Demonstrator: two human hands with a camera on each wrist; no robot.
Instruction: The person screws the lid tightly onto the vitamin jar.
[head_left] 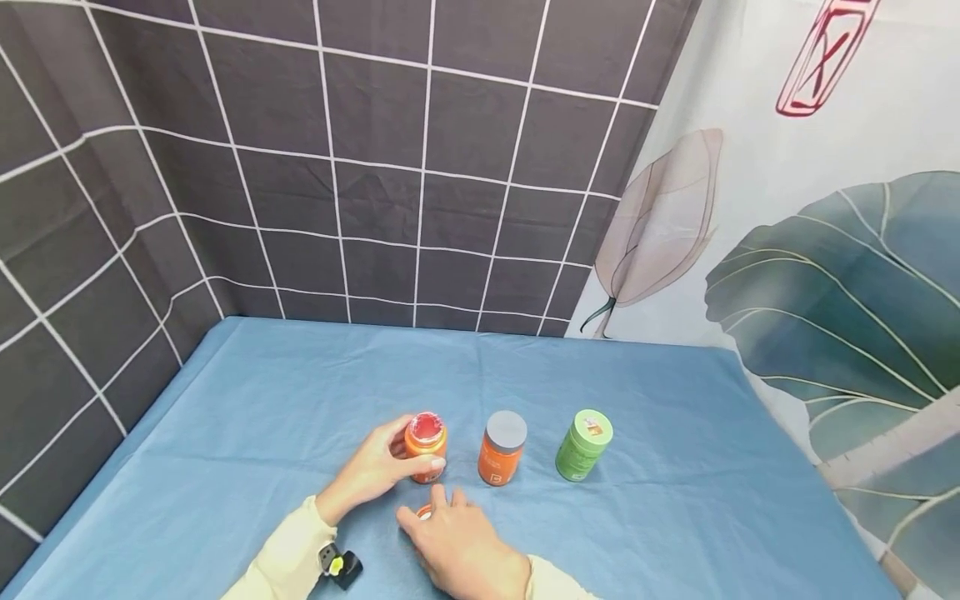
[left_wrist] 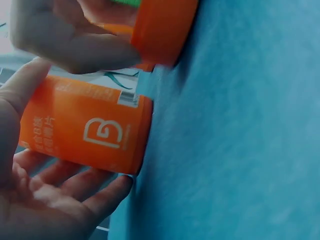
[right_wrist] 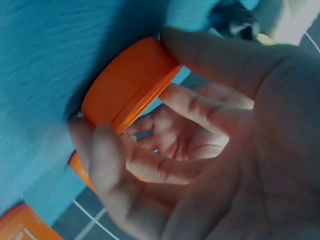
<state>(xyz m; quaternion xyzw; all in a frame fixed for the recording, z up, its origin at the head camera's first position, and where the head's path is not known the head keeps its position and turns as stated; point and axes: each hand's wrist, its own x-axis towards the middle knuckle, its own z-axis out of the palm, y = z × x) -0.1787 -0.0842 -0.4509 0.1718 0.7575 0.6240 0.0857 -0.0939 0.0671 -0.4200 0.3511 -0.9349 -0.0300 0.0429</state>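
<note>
An orange bottle [head_left: 422, 447] stands uncapped on the blue cloth, its mouth showing red with whitish bits around the rim. My left hand [head_left: 380, 461] holds it, thumb across the near side and fingers around the far side. In the left wrist view the orange bottle [left_wrist: 85, 125] shows a white "B" logo and a barcode. Close in front of it, my right hand [head_left: 465, 542] grips an orange lid [right_wrist: 132, 82] by its sides between thumb and fingers. The lid rests low at the cloth, its open side facing the palm.
To the right of the held bottle stands an orange bottle with a grey lid [head_left: 504, 447]. Farther right is a green bottle [head_left: 583, 446] with a light green lid. The blue cloth [head_left: 675, 500] covers the table, with a dark gridded curtain [head_left: 375, 200] behind.
</note>
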